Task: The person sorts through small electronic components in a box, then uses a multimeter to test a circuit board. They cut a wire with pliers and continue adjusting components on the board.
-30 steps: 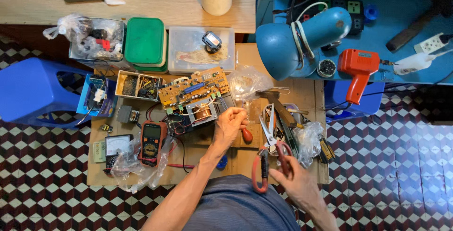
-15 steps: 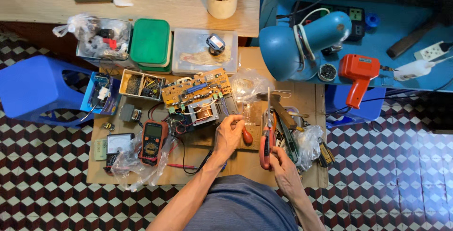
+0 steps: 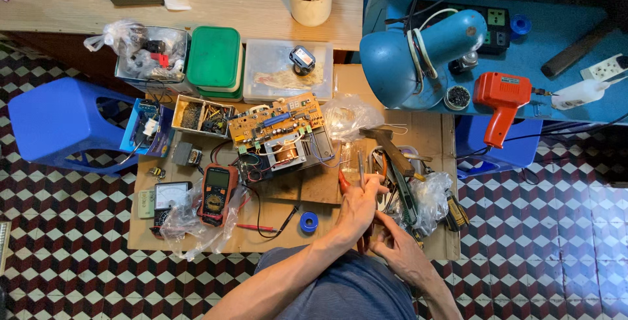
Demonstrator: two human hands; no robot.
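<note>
we see our left hand (image 3: 358, 207) closed around a thin metal tool (image 3: 360, 163) that sticks up from our fingers. a red handle (image 3: 343, 181) shows just beside this hand, touching it. our right hand (image 3: 398, 249) sits just below and to the right, with its fingers curled near the left hand; we cannot tell if it grips anything. both hands are over the right part of the low brown surface (image 3: 432, 138), close to a pile of tools (image 3: 399, 176) and a crinkly clear bag (image 3: 432, 192). to the left of our hands lies an orange circuit board (image 3: 278, 120) on a metal box. further left is an orange meter (image 3: 217, 192) with a red wire (image 3: 255, 228). a small blue roll (image 3: 309, 222) lies near our left arm. a blue lamp (image 3: 418, 58) and a red heat tool (image 3: 504, 101) are up on the right. a blue stool (image 3: 59, 124) stands on the left.
</note>
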